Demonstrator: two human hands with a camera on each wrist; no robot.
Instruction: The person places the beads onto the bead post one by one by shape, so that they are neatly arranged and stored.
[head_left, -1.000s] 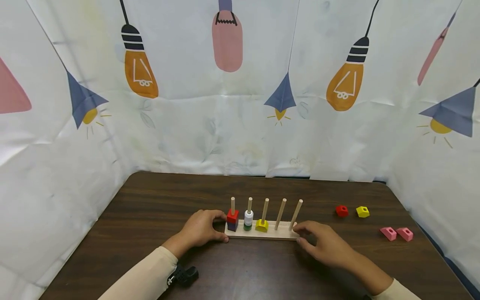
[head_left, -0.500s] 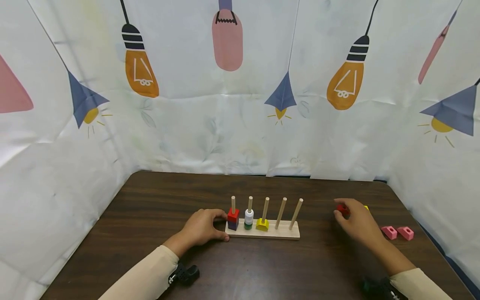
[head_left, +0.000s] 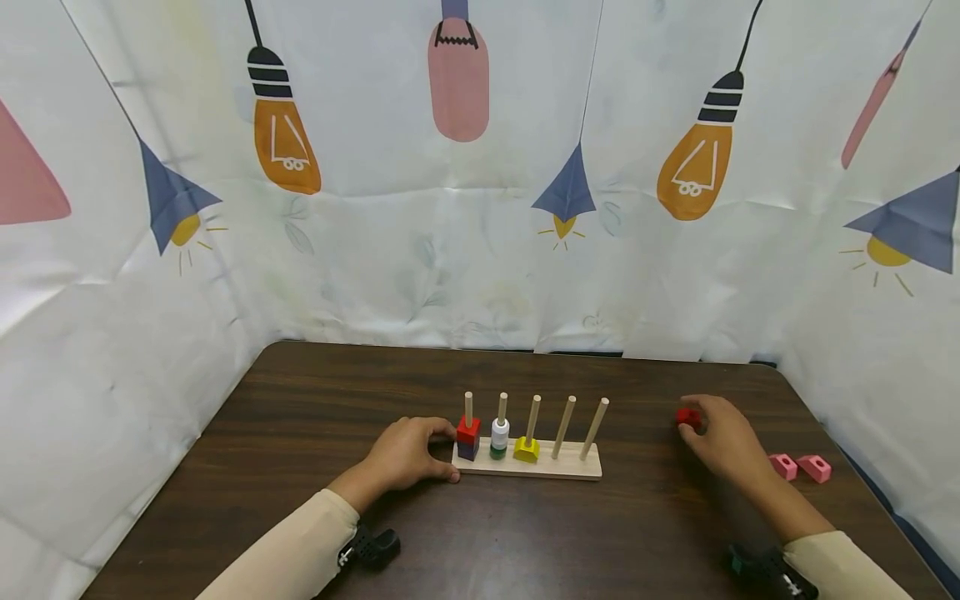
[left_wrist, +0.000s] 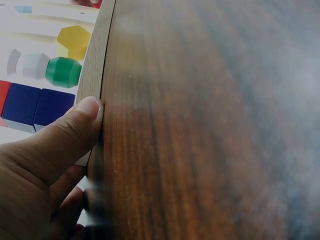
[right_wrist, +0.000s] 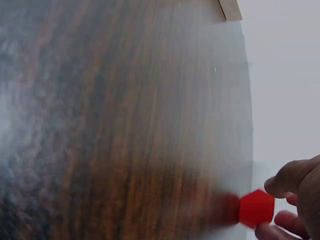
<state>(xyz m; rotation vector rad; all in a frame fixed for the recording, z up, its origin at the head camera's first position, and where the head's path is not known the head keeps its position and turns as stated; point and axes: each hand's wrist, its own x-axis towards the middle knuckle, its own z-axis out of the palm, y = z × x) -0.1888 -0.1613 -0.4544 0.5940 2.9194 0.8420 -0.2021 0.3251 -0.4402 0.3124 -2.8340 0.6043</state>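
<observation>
My left hand (head_left: 408, 454) grips the left end of a wooden peg board (head_left: 551, 468), its thumb on the front edge in the left wrist view. On the board's first peg sit a red block (head_left: 468, 430) and dark blue blocks (left_wrist: 38, 106). White beads (head_left: 500, 432) above a green one (left_wrist: 64, 72) fill the second peg, and a yellow block (head_left: 527, 451) is on the third. The two right-hand pegs are bare. Away to the right, my right hand (head_left: 726, 442) pinches a loose red block (right_wrist: 256, 209) between thumb and fingers, at or just above the table.
Two pink blocks (head_left: 813, 468) lie right of my right hand. The dark wooden table (head_left: 525, 542) is bounded at the back by a printed white curtain (head_left: 450, 275). A black wrist camera (head_left: 772, 571) is strapped to my right wrist.
My right hand has left the board's right end, moved right to the loose red block and taken hold of it. It now hides the loose yellow block. My left hand stays put.
</observation>
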